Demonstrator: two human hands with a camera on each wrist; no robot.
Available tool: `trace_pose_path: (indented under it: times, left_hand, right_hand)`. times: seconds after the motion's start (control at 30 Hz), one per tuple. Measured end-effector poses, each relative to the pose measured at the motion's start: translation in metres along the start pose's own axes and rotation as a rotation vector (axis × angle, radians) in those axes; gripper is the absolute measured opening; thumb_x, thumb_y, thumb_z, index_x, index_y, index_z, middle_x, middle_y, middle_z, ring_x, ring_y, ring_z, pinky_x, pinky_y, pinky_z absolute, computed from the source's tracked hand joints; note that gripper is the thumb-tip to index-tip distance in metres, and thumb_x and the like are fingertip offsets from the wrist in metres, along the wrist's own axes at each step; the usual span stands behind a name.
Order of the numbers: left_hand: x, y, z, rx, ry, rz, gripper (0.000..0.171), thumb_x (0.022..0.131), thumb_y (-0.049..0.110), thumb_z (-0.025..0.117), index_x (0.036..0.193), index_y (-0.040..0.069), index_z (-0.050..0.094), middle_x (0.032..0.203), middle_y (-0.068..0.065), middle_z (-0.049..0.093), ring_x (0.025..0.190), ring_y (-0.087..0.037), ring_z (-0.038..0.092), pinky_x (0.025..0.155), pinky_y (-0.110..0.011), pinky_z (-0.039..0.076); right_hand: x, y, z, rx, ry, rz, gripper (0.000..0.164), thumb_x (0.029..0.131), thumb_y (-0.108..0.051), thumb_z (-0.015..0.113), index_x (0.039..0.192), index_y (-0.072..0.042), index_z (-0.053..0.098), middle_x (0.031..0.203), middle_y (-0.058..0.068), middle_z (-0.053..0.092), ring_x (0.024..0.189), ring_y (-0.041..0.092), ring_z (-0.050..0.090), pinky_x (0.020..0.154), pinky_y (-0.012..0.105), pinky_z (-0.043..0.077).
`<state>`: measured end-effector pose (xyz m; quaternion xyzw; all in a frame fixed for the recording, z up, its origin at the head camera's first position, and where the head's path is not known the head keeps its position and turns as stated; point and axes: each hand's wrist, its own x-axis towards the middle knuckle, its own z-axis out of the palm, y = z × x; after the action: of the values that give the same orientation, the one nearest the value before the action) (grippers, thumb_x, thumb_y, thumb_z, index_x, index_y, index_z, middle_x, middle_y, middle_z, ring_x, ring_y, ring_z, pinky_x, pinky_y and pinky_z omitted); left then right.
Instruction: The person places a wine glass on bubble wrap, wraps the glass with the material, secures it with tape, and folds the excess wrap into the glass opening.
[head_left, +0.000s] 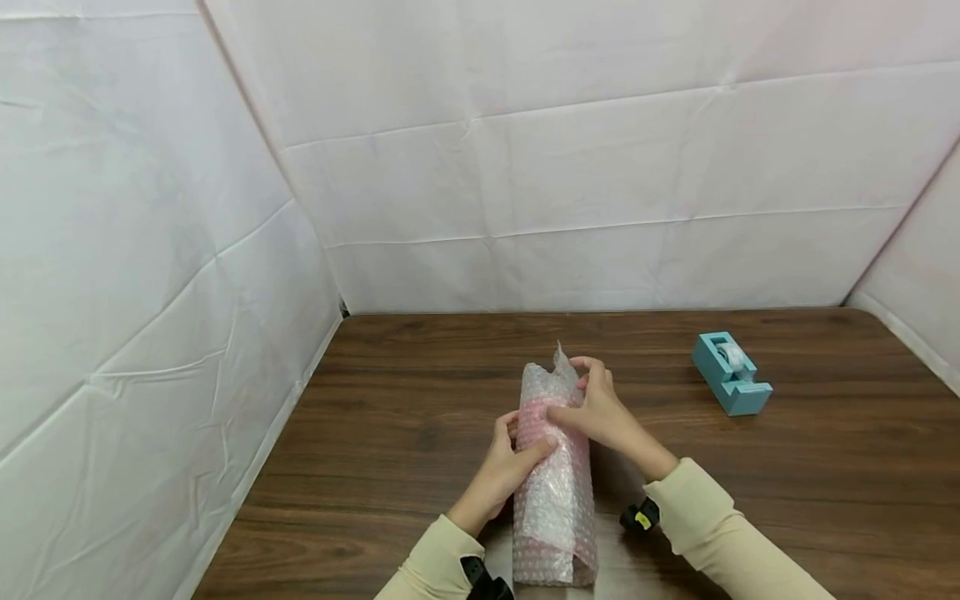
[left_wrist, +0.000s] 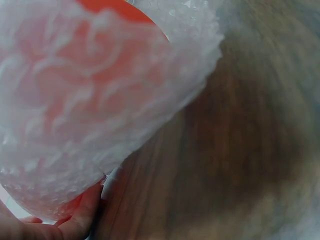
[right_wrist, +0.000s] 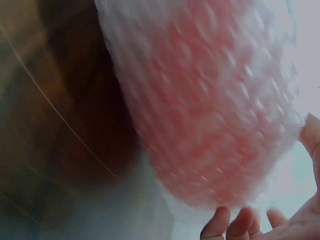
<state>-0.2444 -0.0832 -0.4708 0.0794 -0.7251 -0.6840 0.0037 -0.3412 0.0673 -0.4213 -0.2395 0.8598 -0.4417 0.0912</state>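
A roll of clear bubble wrap (head_left: 553, 508) lies lengthwise in front of me, wound around a reddish thing that shows pink through it. In the left wrist view, a bare orange-red edge (left_wrist: 120, 7) peeks out at the wrap's open end; what it belongs to is hidden. My left hand (head_left: 504, 467) grips the roll's left side, thumb on top and fingers underneath. Higher up on the right, my right hand (head_left: 598, 410) holds it with the thumb across the top and fingers around the far right side. A loose corner of wrap sticks up by the right fingers.
A blue tape dispenser (head_left: 731, 375) with a roll of clear tape stands on the dark wooden table (head_left: 420, 392), right of the hands. White cloth walls (head_left: 570, 175) enclose the table at the back and sides. Black wrist cameras (head_left: 640, 518) are strapped below both sleeves.
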Motion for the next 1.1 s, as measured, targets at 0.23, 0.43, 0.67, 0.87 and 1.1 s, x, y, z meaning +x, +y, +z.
trace_pose_path:
  times: [0.23, 0.43, 0.67, 0.87, 1.1]
  left_hand:
    - [0.000, 0.000, -0.001, 0.008, -0.003, 0.007, 0.084, 0.085, 0.041, 0.070, 0.144, 0.004, 0.022, 0.136, -0.022, 0.038, 0.116, -0.032, 0.052, 0.095, -0.048, 0.047]
    - [-0.002, 0.002, 0.000, 0.016, -0.011, 0.015, 0.084, 0.086, 0.039, 0.069, 0.145, 0.004, 0.022, 0.136, -0.022, 0.037, 0.115, -0.031, 0.052, 0.094, -0.047, 0.047]
    - [-0.005, 0.006, 0.002, 0.021, -0.009, 0.013, 0.081, 0.086, 0.034, 0.070, 0.145, 0.005, 0.022, 0.135, -0.022, 0.039, 0.112, -0.030, 0.054, 0.091, -0.045, 0.049]
    - [-0.005, 0.006, 0.003, 0.043, 0.003, 0.002, 0.082, 0.085, 0.038, 0.070, 0.145, 0.007, 0.023, 0.135, -0.021, 0.039, 0.113, -0.031, 0.053, 0.092, -0.047, 0.048]
    - [-0.005, 0.005, 0.004, 0.057, 0.011, -0.001, 0.083, 0.084, 0.039, 0.071, 0.144, 0.007, 0.024, 0.137, -0.023, 0.038, 0.116, -0.035, 0.052, 0.094, -0.050, 0.047]
  right_hand:
    - [-0.006, 0.010, 0.007, 0.126, -0.026, 0.115, 0.100, 0.088, -0.041, 0.064, 0.153, -0.011, -0.006, 0.140, 0.025, 0.024, 0.117, 0.037, 0.046, 0.093, 0.047, 0.046]
    - [-0.009, 0.011, 0.012, 0.194, -0.040, 0.180, 0.115, 0.082, -0.042, 0.071, 0.153, -0.017, -0.016, 0.152, 0.024, 0.009, 0.133, 0.045, 0.029, 0.106, 0.061, 0.032]
    - [-0.012, 0.009, 0.021, 0.282, 0.005, 0.233, 0.115, 0.078, -0.028, 0.071, 0.153, -0.020, -0.016, 0.153, 0.024, 0.002, 0.135, 0.046, 0.024, 0.109, 0.060, 0.028]
    - [-0.015, 0.010, 0.023, 0.299, -0.002, 0.289, 0.110, 0.081, -0.032, 0.069, 0.153, -0.013, -0.013, 0.154, 0.026, -0.002, 0.137, 0.046, 0.021, 0.111, 0.061, 0.025]
    - [-0.020, 0.014, 0.024, 0.351, -0.050, 0.339, 0.107, 0.084, -0.040, 0.066, 0.152, 0.000, -0.006, 0.154, 0.029, -0.002, 0.139, 0.045, 0.016, 0.113, 0.059, 0.021]
